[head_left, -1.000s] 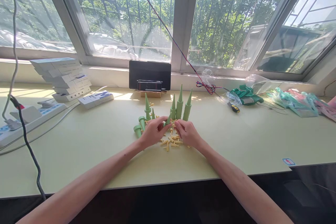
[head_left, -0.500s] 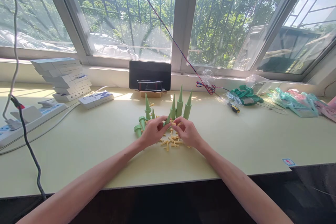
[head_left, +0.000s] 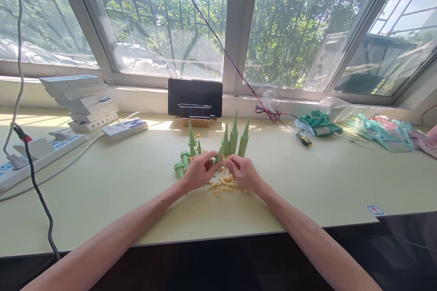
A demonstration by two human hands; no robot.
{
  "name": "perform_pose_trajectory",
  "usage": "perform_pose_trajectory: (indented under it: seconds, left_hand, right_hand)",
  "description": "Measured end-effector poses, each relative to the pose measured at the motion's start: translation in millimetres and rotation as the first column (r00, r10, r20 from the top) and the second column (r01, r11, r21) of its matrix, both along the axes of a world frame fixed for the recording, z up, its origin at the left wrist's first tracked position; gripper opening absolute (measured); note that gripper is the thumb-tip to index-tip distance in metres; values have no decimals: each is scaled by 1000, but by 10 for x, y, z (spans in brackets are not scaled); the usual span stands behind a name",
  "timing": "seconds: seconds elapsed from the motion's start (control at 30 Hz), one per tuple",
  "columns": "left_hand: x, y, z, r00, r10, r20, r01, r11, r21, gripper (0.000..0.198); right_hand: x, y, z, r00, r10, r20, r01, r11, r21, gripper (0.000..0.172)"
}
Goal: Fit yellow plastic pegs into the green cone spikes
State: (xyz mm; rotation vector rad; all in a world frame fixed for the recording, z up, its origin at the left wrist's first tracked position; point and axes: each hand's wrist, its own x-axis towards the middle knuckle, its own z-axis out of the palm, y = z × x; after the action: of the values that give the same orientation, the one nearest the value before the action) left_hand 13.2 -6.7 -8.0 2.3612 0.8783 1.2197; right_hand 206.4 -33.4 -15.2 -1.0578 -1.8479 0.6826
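The step in hand looks like a fitting job: both hands meet just in front of the standing cones (head_left: 234, 138). The left hand (head_left: 200, 172) has its fingers closed around a cone (head_left: 217, 155), tilted with its tip up and toward those cones. The right hand (head_left: 244, 173) pinches what I take to be a peg (head_left: 226, 160), right beside the held cone's lower end (it's tiny, so I can't tell whether the two touch). Both pieces are up off the table (head_left: 136, 209), just in front of the standing cones.

My read is that the next bit calls for fine alignment more than force. The peg is small and the cone is held at a slant, so the left hand has to stay steady while the right lines it up.

The loose pegs (head_left: 221, 185) lie in a scatter on the table in front of the standing cones, under the hands and not in any tray. A few more spare cones (head_left: 180, 167) sit just left of the standing ones.

As for containers:
- **Clear bag:** the bag (head_left: 319, 122) is well to the right of the standing cones and holds something green and crumpled.
- **More bags:** the far bags (head_left: 384, 132) are further right again, with teal and pink contents that I can't make out.
- **Boxes:** the boxes (head_left: 83, 97) are stacked well to the left, all closed, so I can't say what's in them.
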Motion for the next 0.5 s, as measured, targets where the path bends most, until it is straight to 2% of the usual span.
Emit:
perform_pose_trajectory:
  seconds: [0.3,0.5]
  left_hand:
    - [9,-23,13,1000,-25,-6,25,999,-27,19]
    - [21,-28,40,999,-47,-17,47,998,30,18]
  right_hand:
    - [-7,13,-21,1000,-24,12,24,1000,4,44]
    - [-2,27,-28,999,-31,41,30,999,40,48]
